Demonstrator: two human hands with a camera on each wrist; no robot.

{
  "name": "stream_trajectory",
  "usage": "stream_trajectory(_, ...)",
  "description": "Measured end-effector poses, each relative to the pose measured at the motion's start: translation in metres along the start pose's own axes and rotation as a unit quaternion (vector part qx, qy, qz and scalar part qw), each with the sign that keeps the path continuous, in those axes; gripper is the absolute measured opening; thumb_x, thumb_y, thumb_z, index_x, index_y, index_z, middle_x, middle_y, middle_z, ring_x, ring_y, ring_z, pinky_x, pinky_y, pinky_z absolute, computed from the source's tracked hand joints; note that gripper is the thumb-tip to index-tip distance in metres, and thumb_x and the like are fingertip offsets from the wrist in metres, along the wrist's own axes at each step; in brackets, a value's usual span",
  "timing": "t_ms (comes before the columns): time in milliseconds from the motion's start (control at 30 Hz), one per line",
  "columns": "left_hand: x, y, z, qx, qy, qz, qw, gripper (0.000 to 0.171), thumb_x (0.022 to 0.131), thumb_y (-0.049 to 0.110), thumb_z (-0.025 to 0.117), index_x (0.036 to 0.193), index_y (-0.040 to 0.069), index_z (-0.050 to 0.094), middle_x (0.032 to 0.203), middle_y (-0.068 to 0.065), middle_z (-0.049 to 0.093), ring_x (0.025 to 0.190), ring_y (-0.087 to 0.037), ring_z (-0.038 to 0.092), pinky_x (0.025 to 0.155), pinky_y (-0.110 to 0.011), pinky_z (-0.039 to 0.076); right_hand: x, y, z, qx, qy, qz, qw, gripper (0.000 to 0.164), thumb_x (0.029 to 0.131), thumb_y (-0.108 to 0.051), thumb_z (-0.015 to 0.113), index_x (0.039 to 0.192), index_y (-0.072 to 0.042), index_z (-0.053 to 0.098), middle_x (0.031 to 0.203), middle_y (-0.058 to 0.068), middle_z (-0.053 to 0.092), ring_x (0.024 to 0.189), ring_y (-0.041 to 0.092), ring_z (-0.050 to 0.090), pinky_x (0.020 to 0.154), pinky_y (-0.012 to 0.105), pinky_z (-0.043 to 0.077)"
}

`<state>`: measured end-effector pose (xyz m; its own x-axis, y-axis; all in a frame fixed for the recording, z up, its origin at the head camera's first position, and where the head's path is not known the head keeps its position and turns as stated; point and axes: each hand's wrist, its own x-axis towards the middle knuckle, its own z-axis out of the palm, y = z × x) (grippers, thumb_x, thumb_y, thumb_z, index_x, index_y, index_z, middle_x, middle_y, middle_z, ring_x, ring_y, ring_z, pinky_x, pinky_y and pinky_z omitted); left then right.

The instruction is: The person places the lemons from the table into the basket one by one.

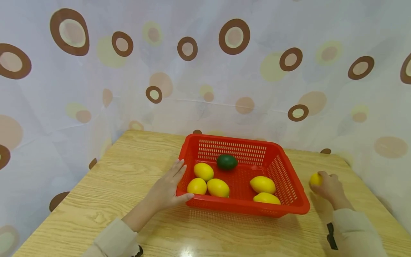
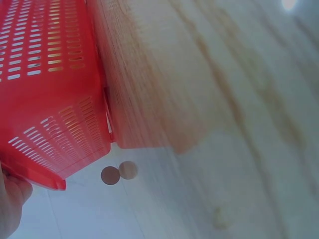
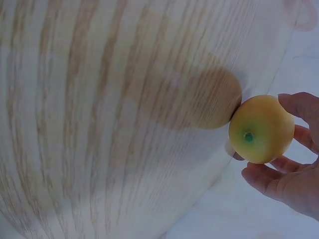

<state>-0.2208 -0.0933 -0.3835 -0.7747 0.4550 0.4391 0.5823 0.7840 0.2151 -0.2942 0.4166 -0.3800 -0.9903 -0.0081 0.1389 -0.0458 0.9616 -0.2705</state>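
Observation:
In the head view my left hand (image 1: 168, 187) rests on the near left corner of a red plastic basket (image 1: 244, 206), fingers against the left rim and thumb along the front rim. Off the basket's right side, my right hand (image 1: 330, 187) holds a yellow lemon (image 1: 315, 179). The right wrist view shows this lemon (image 3: 260, 130) between thumb and fingers, its green stem end facing the camera, at the tabletop. Inside the basket lie several more lemons (image 1: 263, 185), grouped at the left and right, and one dark green fruit (image 1: 227, 162) toward the back.
The basket stands on a light wood-grain table (image 1: 154, 235). Behind the table and along its sides hangs a pale curtain (image 1: 205, 71) printed with brown rings and coloured dots. Slotted walls of the basket rise beside my left hand.

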Motion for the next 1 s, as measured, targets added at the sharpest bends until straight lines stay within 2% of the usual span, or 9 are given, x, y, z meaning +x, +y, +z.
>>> stream_trajectory(133, 0.0001, 0.0006, -0.0008, -0.004, 0.004, 0.0, 1.0, 0.091, 0.086, 0.068, 0.037, 0.135, -0.008, 0.04, 0.146, -0.023, 0.034, 0.139, -0.036, 0.026, 0.098, -0.042, 0.046, 0.001, -0.0008, -0.0002, -0.004, 0.019, -0.016, 1.0, 0.047, 0.076, -0.005, 0.057, 0.111, 0.022, 0.042, 0.097, 0.046, 0.043, 0.09, 0.057, 0.043, 0.07, 0.058, 0.041)
stream_trajectory(367, 0.0006, 0.0003, 0.0002, -0.002, 0.005, 0.005, 1.0, 0.093, 0.086, 0.07, 0.034, 0.135, -0.009, 0.04, 0.146, -0.024, 0.035, 0.139, -0.036, 0.027, 0.099, -0.042, 0.044, 0.0018, -0.0001, -0.0004, -0.025, 0.018, -0.043, 0.999, 0.041, 0.075, -0.002, 0.059, 0.108, 0.019, 0.046, 0.092, 0.042, 0.05, 0.089, 0.056, 0.045, 0.07, 0.06, 0.04)
stream_trajectory(633, -0.0008, 0.001, -0.0009, -0.006, 0.005, -0.002, 1.0, 0.089, 0.086, 0.066, 0.041, 0.135, -0.009, 0.04, 0.146, -0.023, 0.034, 0.139, -0.036, 0.028, 0.096, -0.042, 0.047, 0.0004, -0.0039, 0.0026, -0.018, 0.008, -0.046, 0.999, 0.05, 0.076, -0.004, 0.062, 0.113, 0.023, 0.042, 0.099, 0.048, 0.042, 0.091, 0.059, 0.044, 0.074, 0.063, 0.041)
stream_trajectory(1000, 0.0, 0.0015, -0.0011, -0.006, 0.005, 0.002, 1.0, 0.091, 0.086, 0.068, 0.037, 0.135, -0.009, 0.041, 0.146, -0.024, 0.035, 0.139, -0.036, 0.027, 0.1, -0.043, 0.044, -0.0036, -0.0087, 0.0068, -0.011, 0.024, -0.046, 0.999, 0.051, 0.075, -0.007, 0.064, 0.111, 0.023, 0.043, 0.097, 0.044, 0.049, 0.091, 0.057, 0.045, 0.073, 0.059, 0.037)
